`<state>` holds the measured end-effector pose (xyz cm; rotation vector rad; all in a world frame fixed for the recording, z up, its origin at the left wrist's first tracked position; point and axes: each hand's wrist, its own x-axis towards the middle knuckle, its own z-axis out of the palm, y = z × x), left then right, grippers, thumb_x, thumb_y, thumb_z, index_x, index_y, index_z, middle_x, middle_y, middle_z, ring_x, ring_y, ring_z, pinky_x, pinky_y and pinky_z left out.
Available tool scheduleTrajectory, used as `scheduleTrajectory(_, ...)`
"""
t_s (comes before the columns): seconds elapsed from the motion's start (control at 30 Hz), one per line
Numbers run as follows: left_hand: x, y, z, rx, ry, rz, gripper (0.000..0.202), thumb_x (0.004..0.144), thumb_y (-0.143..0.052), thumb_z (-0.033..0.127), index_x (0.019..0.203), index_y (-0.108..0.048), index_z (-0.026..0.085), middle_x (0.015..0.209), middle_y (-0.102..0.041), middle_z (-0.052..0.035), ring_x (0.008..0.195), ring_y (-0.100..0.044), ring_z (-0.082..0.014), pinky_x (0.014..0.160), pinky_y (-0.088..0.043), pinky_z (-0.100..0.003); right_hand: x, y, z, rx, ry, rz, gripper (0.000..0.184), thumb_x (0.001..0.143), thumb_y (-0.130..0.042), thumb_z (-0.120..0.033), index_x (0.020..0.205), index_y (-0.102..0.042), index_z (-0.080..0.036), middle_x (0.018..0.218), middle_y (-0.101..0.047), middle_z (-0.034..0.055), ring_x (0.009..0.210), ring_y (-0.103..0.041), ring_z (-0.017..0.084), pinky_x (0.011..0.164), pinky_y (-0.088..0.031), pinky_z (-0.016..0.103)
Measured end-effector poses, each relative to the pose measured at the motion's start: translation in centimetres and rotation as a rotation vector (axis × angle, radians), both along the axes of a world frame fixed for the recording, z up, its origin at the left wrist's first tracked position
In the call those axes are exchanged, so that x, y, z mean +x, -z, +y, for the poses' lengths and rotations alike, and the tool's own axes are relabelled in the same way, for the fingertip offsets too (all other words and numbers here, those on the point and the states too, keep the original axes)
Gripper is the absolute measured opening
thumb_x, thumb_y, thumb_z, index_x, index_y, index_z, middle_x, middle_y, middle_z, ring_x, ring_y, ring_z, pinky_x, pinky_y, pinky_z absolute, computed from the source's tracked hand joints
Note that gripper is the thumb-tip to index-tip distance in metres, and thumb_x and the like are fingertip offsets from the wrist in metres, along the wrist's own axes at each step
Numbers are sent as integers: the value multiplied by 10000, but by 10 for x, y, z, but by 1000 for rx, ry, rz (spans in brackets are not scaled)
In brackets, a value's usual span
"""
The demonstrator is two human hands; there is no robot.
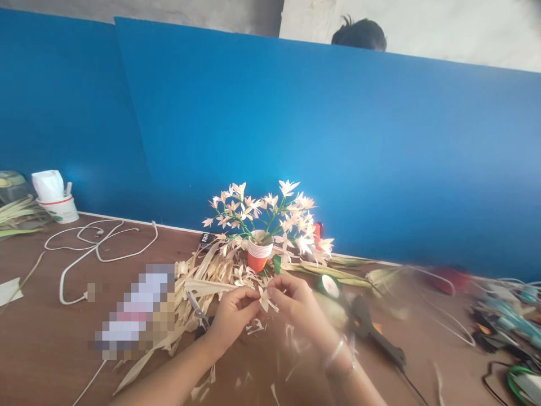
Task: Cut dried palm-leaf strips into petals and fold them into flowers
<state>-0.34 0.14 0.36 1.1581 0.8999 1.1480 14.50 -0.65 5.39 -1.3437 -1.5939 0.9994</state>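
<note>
Both forearms come up from the bottom of the view and angle in toward each other, so the two hands meet in the middle. The left hand (234, 313) is curled with its knuckles up, thumb and forefinger pinched tight on its inner side. The right hand (297, 300) faces it with the palm turned inward, its fingertips (274, 286) closed in a pinch as well, right against those of the left. The left forearm is bare and sharp; the right wrist and forearm are blurred, their details hard to make out
</note>
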Motion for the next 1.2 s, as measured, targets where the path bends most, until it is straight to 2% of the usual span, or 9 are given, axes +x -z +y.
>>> scheduleTrajectory(0.3, -2, 2, 1, -43, 103, -83, 182, 619, -720, 298, 686, -638, 150, 541, -614, 18, 473, -584, -127, 446, -427, -211, 5, -3, -2, 5, -77, -25, 139, 795, -562, -302, 773, -627, -182, 659, -575, -21, 569, -468, 113, 531, -353, 229)
scheduleTrajectory(0.43, -1, 0, 1, -41, 66, -76, 178, 612, -725, 303, 659, -649, 149, 527, -610, 19, 465, -570, -121, 452, -432, -215, 4, -5, -3, -1, -66, -24, 137, 796, -568, -303, 778, -624, -179, 657, -570, -21, 592, -491, 117, 536, -366, 227)
scheduleTrajectory(0.6, -1, -1, 2, -30, -8, -85, 158, 597, -725, 289, 653, -670, 153, 558, -632, 10, 479, -564, -123, 449, -446, -220, 2, -2, -2, -150, -104, 163, 168, 761, -602, -289, 878, -587, -169, 691, -615, 0, 634, -571, 146, 568, -423, 248)
scheduleTrajectory(0.7, -1, -1, 2, -33, -2, -82, 166, 589, -730, 293, 648, -679, 146, 565, -630, 5, 480, -566, -125, 440, -443, -219, 1, 1, -2, -124, -65, 144, 191, 748, -593, -250, 922, -600, -171, 695, -610, -1, 615, -566, 141, 552, -425, 246)
scheduleTrajectory(0.8, -1, -1, 2, -42, 0, -75, 179, 592, -733, 306, 645, -678, 144, 530, -613, 10, 465, -556, -123, 430, -429, -214, 0, 0, -4, -63, -31, 84, 199, 730, -574, -188, 925, -612, -182, 670, -573, -22, 591, -526, 119, 538, -416, 228)
scheduleTrajectory(0.9, 0, -2, 1, -54, 12, -80, 212, 584, -744, 333, 652, -675, 145, 516, -608, 13, 462, -556, -125, 442, -437, -220, -4, -3, -7, -66, -14, 73, 213, 708, -555, -149, 911, -608, -185, 640, -543, -37, 562, -501, 107, 516, -408, 214)
scheduleTrajectory(1.07, 1, -3, 0, -64, 12, -45, 284, 590, -741, 412, 650, -657, 148, 537, -626, -3, 485, -575, -141, 484, -467, -249, -9, -9, -11, -101, 7, 68, 200, 680, -548, -139, 867, -603, -183, 613, -530, -42, 507, -492, 104, 468, -412, 210)
scheduleTrajectory(1.2, 0, -4, 0, -66, 58, -37, 294, 590, -751, 419, 643, -651, 148, 529, -629, -7, 509, -582, -144, 503, -465, -243, -8, -8, -9, -74, 2, 30, 169, 689, -544, -140, 840, -610, -182, 619, -544, -32, 551, -517, 116, 507, -419, 216)
